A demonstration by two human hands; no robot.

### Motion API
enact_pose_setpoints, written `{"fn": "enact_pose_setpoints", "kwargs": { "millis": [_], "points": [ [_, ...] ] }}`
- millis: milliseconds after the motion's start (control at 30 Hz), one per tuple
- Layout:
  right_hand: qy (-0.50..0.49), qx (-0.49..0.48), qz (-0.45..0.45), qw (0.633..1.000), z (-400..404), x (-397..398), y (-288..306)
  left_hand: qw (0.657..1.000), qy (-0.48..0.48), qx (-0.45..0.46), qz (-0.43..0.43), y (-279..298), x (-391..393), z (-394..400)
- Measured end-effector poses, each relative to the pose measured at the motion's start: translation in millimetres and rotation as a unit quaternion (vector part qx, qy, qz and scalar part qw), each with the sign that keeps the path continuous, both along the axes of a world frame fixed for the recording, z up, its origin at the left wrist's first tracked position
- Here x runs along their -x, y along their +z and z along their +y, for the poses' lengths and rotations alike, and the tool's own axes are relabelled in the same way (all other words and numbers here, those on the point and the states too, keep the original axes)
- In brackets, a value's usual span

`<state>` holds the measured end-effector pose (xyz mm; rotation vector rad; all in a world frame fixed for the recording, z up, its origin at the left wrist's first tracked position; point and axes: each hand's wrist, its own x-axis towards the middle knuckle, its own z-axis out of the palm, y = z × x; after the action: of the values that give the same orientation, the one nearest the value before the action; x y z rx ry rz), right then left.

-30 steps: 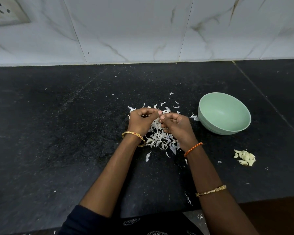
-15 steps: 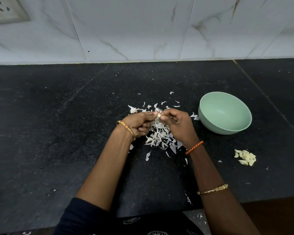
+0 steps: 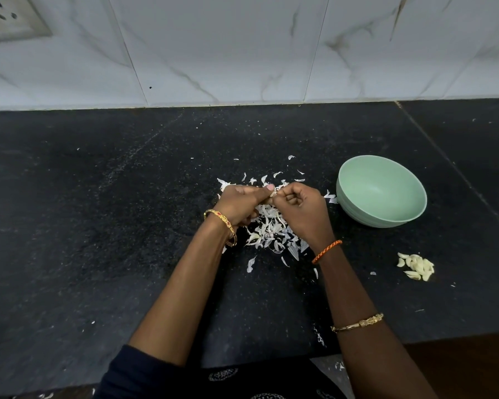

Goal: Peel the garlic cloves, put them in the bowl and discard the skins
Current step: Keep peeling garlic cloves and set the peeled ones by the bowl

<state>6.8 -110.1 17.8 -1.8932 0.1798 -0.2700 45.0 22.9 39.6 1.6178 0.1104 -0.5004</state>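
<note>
Two hands met over the middle of the speckled black stone counter [image 3: 98, 226], and the work sat between their fingertips. Starting from the left, the left hand [image 3: 239, 204], a gold bangle at its wrist, was curled with thumb and forefinger pinched onto a small pale garlic clove [image 3: 272, 194]; only a sliver of it showed, so I could not tell which way its long axis ran. The right hand [image 3: 301, 210], an orange thread band at its wrist, was also curled shut, its fingertips nipped onto the same clove from the other side, probably tugging at skin. Beneath and around both hands lay a loose heap of white papery garlic skins [image 3: 271, 234], none yet discarded. Further right stood the round pale-green bowl [image 3: 382, 218], just beside the right hand and, as far as its visible interior showed, empty. Right again, nearer the counter's front edge, sat a small pile of peeled cream cloves [image 3: 415, 266], well apart from the bowl. The bowl lay to the right of the held clove, so the right hand looked better placed for dropping it in.
</note>
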Motion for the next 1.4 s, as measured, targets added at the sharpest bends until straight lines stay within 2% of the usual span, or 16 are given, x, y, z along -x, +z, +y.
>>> {"fn": "enact_pose_setpoints", "kwargs": {
  "millis": [100, 433, 633, 800, 1167, 1400],
  "points": [
    [0.003, 0.002, 0.001, 1.0, -2.0, 0.0, 2.0, 1.0, -0.014, 0.023, -0.008, -0.2, 0.0, 2.2],
    [-0.031, -0.046, 0.01, 0.998, -1.4, 2.7, 0.6, 0.997, 0.021, 0.058, 0.053, -11.5, 1.9, -0.9],
    [0.035, -0.053, 0.015, 0.998, -3.3, 6.2, 1.1, 0.992, 0.056, 0.08, 0.081, -9.9, 0.1, 0.7],
    [0.024, -0.01, 0.01, 1.0, -7.6, 1.1, 1.9, 0.99, 0.043, 0.094, 0.1, -8.0, 0.3, 2.0],
    [0.023, -0.024, 0.005, 0.999, -7.4, -3.2, 1.8, 0.997, 0.038, 0.054, 0.043, -6.0, 5.6, 4.5],
    [0.049, 0.012, -0.026, 0.998, -3.3, 0.8, 3.4, 0.997, 0.067, 0.036, 0.018, -4.1, 7.4, -0.2]
  ]
}}
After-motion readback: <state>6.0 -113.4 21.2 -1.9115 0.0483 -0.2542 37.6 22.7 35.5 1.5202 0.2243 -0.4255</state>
